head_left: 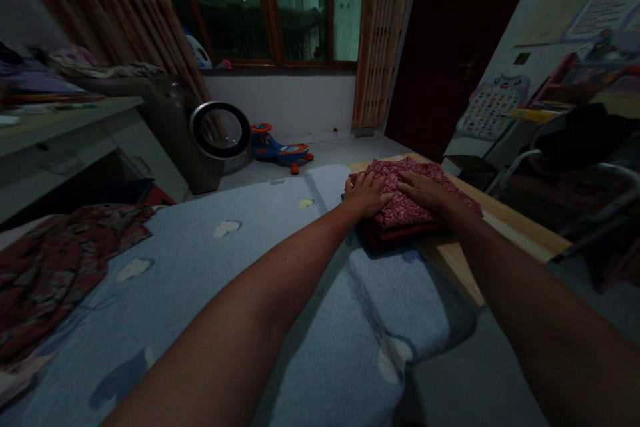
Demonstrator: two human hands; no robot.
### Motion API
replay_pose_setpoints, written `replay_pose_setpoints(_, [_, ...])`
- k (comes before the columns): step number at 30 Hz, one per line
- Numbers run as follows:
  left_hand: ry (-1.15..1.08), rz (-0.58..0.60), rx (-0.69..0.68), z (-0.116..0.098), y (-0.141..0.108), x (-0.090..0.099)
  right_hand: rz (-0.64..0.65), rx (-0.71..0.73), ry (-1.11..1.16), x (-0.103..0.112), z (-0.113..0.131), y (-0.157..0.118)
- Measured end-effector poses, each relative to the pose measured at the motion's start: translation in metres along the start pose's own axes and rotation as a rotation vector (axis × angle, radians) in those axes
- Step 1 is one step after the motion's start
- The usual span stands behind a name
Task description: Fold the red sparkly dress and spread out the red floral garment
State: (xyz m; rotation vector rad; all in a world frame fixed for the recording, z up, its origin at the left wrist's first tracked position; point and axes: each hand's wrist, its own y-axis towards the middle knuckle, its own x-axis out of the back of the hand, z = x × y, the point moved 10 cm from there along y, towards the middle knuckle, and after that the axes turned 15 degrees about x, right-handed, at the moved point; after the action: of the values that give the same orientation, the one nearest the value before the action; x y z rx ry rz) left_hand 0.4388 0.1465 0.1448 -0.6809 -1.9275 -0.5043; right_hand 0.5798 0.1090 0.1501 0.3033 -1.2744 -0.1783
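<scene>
A folded red patterned garment (pixel 407 203) lies on top of a dark red folded cloth (pixel 395 238), forming a small stack at the far right corner of the bed. My left hand (pixel 366 195) rests flat on the stack's left side, fingers spread. On its upper right part lies my right hand (pixel 423 190), palm down with the fingers stretched out. Neither hand grips the cloth. The stack sits partly on the blue bed sheet (pixel 270 233) and partly over a wooden board (pixel 520 220).
A crumpled patterned cloth (pixel 75 260) lies at the bed's left. Beyond stand a desk (pixel 115 140), a washing machine with its round door (pixel 221 131) swung out, and a blue-orange ride-on toy (pixel 277 149). A metal-framed chair (pixel 585 153) is at right.
</scene>
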Motion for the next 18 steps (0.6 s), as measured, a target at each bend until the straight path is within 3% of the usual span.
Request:
replay_pose_setpoints(5, [-0.013, -0.025, -0.015, 0.009, -0.007, -0.001, 0.058, 0.006, 0.011, -0.011, -0.010, 0.001])
replay_pose_setpoints(8, [-0.068, -0.100, 0.015, 0.029, -0.020, 0.006, 0.095, -0.002, -0.011, -0.014, -0.010, 0.003])
replay_pose_setpoints(12, [-0.093, -0.163, 0.112, 0.077, -0.060, 0.007, 0.111, -0.040, -0.030, -0.015, -0.012, 0.002])
replay_pose_setpoints(18, [0.055, -0.138, 0.208, 0.168, -0.161, -0.013, 0.067, -0.021, -0.065, -0.003, -0.002, 0.000])
